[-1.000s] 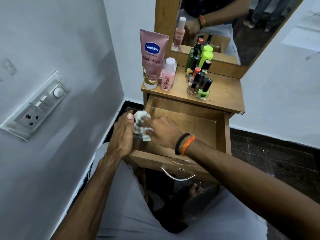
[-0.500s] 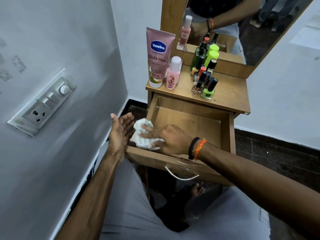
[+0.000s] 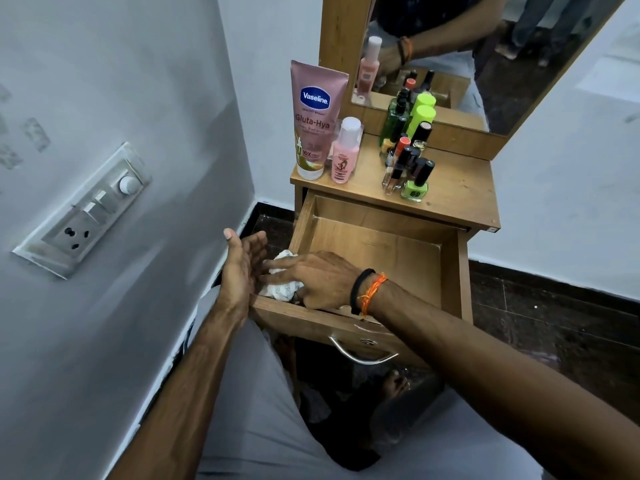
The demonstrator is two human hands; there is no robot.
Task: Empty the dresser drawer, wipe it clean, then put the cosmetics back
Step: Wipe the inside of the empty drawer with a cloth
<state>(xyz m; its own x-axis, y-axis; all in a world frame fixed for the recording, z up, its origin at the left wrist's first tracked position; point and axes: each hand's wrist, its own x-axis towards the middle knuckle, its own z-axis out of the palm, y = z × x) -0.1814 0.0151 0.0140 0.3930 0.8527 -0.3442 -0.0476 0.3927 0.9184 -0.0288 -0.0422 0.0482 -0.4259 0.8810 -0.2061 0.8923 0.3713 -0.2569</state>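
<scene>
The right hand lies palm-down in the near left corner of the open drawer, its fingers stretched out nearly straight and close together over a crumpled white cloth, pressing it down; the cloth bulges out from under the fingertips and below the knuckles, touching the drawer's left wall and front panel. The left hand stands on edge just outside that left wall, palm facing the cloth, fingers straight and together, thumb raised, holding nothing, with the right fingertips touching or almost touching its palm. The rest of the drawer floor is bare wood. On the dresser top behind it stand the cosmetics: a pink Vaseline tube upright on its cap, a small pink bottle just beside it, and to the right a tight cluster of nail polish bottles before the mirror. A metal handle hangs on the drawer front.
</scene>
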